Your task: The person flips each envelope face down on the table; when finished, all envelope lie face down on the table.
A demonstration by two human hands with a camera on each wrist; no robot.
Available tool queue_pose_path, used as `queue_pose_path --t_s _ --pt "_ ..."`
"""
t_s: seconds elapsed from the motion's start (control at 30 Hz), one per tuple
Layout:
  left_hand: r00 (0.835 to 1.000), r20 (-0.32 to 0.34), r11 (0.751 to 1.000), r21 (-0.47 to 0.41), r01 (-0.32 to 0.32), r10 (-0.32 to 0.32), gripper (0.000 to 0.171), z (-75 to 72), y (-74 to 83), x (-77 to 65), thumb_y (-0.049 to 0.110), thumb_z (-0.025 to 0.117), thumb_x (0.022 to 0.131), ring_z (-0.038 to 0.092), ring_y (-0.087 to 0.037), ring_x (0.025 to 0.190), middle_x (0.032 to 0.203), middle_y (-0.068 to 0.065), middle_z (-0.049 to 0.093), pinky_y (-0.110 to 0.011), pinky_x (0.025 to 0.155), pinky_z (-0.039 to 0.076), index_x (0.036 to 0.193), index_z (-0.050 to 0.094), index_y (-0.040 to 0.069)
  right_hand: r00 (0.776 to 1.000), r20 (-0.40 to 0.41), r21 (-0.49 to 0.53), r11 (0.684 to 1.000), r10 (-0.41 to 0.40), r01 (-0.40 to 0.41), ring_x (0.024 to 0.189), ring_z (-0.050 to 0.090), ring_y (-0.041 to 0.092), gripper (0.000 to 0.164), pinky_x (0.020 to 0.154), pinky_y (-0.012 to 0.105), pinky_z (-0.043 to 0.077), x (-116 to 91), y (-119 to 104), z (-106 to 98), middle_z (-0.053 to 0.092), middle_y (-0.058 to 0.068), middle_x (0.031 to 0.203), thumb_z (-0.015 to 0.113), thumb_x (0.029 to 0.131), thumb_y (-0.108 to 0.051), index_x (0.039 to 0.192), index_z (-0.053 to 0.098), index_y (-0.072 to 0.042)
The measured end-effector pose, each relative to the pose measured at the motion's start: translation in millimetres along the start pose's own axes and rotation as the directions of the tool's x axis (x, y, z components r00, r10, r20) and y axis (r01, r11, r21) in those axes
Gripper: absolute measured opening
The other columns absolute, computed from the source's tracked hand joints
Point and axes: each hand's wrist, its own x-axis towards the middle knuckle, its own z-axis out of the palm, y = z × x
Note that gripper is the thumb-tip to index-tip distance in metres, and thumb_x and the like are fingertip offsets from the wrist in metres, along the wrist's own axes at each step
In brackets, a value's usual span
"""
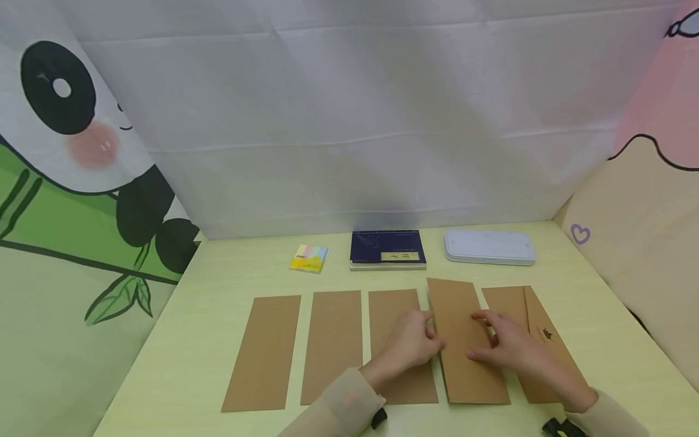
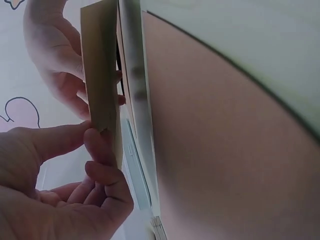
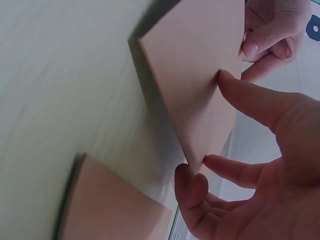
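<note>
A brown kraft-paper envelope (image 1: 469,352) is tilted up off the table between the two hands. My left hand (image 1: 411,340) pinches its left edge between thumb and fingers, and the left wrist view shows that edge from the side. The right hand (image 1: 510,343) holds the opposite edge: in the right wrist view its thumb (image 3: 250,97) lies on the face while other fingertips curl round the border. Under the right forearm lies a kraft envelope (image 1: 551,358) with a flap and a small dark crown print. Another kraft piece (image 1: 393,303) lies partly beneath the left hand.
Two more kraft pieces, one at far left (image 1: 262,352) and one beside it (image 1: 333,346), lie flat in the row. Behind them are sticky notes (image 1: 309,259), a dark blue notebook (image 1: 388,246) and a pale pencil case (image 1: 489,247), before a white cloth backdrop (image 1: 355,121).
</note>
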Motion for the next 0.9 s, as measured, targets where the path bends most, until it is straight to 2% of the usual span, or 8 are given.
queue_pose_path --t_s 0.03,0.13,0.23,0.3,0.4,0.9 --pt "1.0 0.009 1.0 0.018 0.011 -0.011 0.047 0.4 -0.2 -0.2 0.008 0.075 0.08 0.044 -0.001 0.041 0.047 0.012 0.051 -0.019 0.041 0.036 0.122 0.059 -0.006 1.0 -0.009 -0.021 1.0 0.003 -0.003 0.075 0.051 0.018 0.078 0.062 0.034 0.043 0.1 0.5 0.9 0.052 0.02 0.109 0.084 0.07 -0.039 0.129 0.051 -0.001" --pt "0.999 0.036 0.998 0.051 0.039 -0.041 0.052 1.8 -0.5 -0.7 0.008 0.075 0.079 0.045 -0.003 0.041 0.048 0.01 0.051 -0.02 0.04 0.036 0.125 0.056 -0.005 1.0 -0.03 -0.076 0.997 -0.003 0.001 0.079 0.051 0.022 0.078 0.065 0.039 0.045 1.1 3.3 3.4 0.052 0.021 0.108 0.084 0.07 -0.04 0.128 0.052 -0.001" --pt "0.997 0.059 0.996 0.067 0.052 -0.056 0.034 3.6 -1.4 -0.2 0.007 0.074 0.077 0.045 -0.004 0.041 0.049 0.009 0.051 -0.021 0.04 0.035 0.108 0.062 -0.001 0.998 -0.053 -0.134 0.991 -0.015 0.008 0.085 0.052 0.027 0.076 0.07 0.045 0.046 2.6 6.8 6.8 0.053 0.022 0.108 0.084 0.069 -0.04 0.127 0.054 0.0" --pt "0.996 0.062 0.995 0.079 0.056 -0.061 0.021 5.0 -2.4 0.5 0.007 0.075 0.076 0.045 -0.005 0.042 0.05 0.008 0.051 -0.021 0.041 0.035 0.092 0.061 0.005 0.998 -0.058 -0.169 0.986 -0.014 0.004 0.089 0.053 0.03 0.076 0.072 0.048 0.046 3.0 8.1 9.0 0.054 0.022 0.107 0.084 0.069 -0.041 0.127 0.055 0.0" --pt "0.997 0.056 0.993 0.105 0.048 -0.054 0.024 6.4 -4.4 1.4 0.008 0.076 0.074 0.046 -0.006 0.045 0.053 0.008 0.051 -0.021 0.042 0.036 0.075 0.053 0.012 0.998 -0.058 -0.199 0.98 -0.009 -0.003 0.091 0.055 0.033 0.077 0.072 0.05 0.047 3.0 7.3 10.3 0.054 0.023 0.107 0.083 0.069 -0.044 0.126 0.055 0.0" --pt "0.994 0.087 0.987 0.152 0.052 -0.065 0.025 7.4 -7.3 3.4 0.014 0.071 0.079 0.044 -0.01 0.045 0.057 0.002 0.048 -0.022 0.041 0.035 0.068 0.049 0.01 0.999 -0.022 -0.222 0.974 0.042 -0.046 0.082 0.055 0.027 0.076 0.066 0.046 0.047 3.7 2.2 12.5 0.052 0.021 0.107 0.082 0.069 -0.046 0.127 0.056 -0.002"
